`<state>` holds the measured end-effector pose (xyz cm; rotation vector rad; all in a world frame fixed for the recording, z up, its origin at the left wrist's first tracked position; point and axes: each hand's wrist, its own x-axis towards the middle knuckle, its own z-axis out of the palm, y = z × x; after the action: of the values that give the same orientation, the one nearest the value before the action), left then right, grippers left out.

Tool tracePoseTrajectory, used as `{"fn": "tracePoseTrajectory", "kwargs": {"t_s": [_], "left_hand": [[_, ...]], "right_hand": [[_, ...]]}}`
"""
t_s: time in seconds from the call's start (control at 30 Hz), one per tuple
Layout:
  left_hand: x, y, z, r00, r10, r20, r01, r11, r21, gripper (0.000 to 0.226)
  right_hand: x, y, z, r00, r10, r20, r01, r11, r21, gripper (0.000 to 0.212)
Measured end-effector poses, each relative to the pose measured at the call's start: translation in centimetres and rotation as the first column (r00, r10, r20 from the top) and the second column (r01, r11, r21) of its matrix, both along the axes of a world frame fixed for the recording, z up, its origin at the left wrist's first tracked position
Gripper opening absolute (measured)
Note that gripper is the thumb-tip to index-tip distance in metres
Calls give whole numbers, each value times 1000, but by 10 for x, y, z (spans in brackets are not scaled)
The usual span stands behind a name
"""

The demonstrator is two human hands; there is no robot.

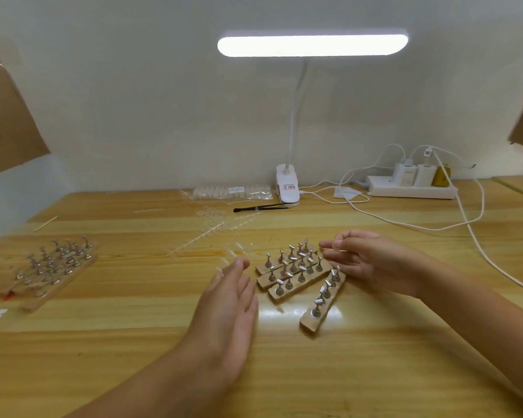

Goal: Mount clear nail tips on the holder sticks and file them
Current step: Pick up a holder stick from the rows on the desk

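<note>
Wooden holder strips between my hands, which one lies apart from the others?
The strip nearest you, by the right hand: it lies angled on its own, while the other strips sit packed side by side.

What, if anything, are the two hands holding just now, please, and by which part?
Nothing, as far as shows. The left hand is open beside the holder strips; the right hand, fingers relaxed, is at their other side, gripping none.

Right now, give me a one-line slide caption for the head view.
Left hand and right hand flank wooden holder strips on the desk, clear nail tips behind, clip lamp lit.
</note>
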<state>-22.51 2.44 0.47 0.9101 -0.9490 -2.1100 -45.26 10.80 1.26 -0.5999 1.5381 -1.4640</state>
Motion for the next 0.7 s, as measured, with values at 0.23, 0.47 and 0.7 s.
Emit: {"fn": "tracePoseTrajectory", "kwargs": {"t_s": [0.23, 0.47, 0.7], "left_hand": [[-28, 18, 5, 995, 90, -49, -91, 996, -20, 38], [-56, -34, 6, 995, -25, 93, 38, 990, -136, 16], [-111, -86, 19, 973, -160, 168, 180, 977, -114, 49]], "right_hand": [[-2, -8, -4, 998, -23, 59, 24, 1000, -18, 14], [-14, -12, -6, 998, -60, 34, 61, 998, -26, 14], [-35, -45, 2, 968, -211, -140, 214, 977, 6, 8]]}}
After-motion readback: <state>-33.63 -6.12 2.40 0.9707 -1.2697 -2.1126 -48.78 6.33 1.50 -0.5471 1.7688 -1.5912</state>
